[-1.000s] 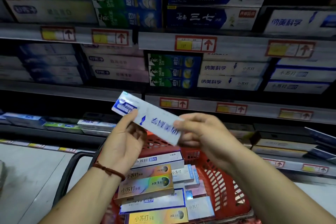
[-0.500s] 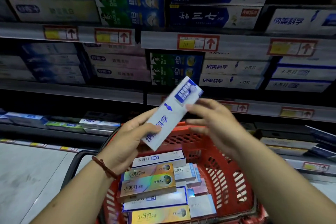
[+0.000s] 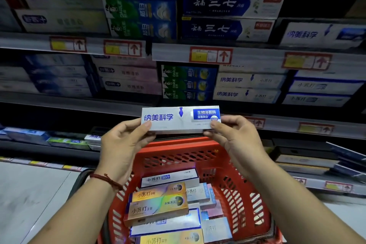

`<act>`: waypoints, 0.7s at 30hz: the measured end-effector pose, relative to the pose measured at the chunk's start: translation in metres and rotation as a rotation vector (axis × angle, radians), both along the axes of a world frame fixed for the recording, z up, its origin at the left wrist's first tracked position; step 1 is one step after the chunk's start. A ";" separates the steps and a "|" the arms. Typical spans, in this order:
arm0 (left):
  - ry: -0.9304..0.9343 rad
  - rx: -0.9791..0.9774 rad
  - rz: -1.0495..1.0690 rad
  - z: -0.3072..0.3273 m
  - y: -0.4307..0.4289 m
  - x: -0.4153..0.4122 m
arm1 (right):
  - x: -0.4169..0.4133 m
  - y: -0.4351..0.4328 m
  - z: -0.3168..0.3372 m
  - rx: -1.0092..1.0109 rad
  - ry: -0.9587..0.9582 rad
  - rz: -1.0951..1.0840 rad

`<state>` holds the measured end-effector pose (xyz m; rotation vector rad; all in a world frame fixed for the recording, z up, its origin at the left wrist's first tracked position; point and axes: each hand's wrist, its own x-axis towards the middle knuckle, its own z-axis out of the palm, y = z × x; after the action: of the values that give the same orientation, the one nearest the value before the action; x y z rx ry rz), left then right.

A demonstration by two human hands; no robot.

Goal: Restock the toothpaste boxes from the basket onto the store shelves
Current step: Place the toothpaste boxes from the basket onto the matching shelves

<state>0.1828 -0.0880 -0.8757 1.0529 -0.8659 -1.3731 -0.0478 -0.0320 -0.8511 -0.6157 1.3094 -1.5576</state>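
Note:
A white toothpaste box with blue print (image 3: 178, 119) is held level and face-up above the red basket (image 3: 233, 164). My left hand (image 3: 122, 144) pinches its left end and my right hand (image 3: 235, 138) pinches its right end. Below, the basket holds several more toothpaste boxes (image 3: 158, 204), white ones and orange-gold ones. Matching white boxes (image 3: 247, 87) are stacked on the middle shelf just right of centre, behind and above the held box.
Shelves of stacked toothpaste boxes fill the view, with red-and-yellow price tags (image 3: 211, 55) along the shelf edges. Green boxes (image 3: 188, 83) sit left of the matching stack. The basket's black handle (image 3: 79, 180) hangs at the left over a pale tiled floor (image 3: 29, 194).
The box has been turned from a tilted, near-upright pose to level with its print facing me. My right hand, apart from it half a second ago, now pinches the right end.

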 end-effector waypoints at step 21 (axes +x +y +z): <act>-0.351 -0.296 -0.086 0.085 0.031 -0.113 | -0.095 0.031 0.070 -0.069 0.653 -0.149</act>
<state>0.0694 -0.0572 -0.7909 1.0480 -1.3423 -1.1002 -0.1425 -0.0013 -0.7808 -1.1576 1.8157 -1.5870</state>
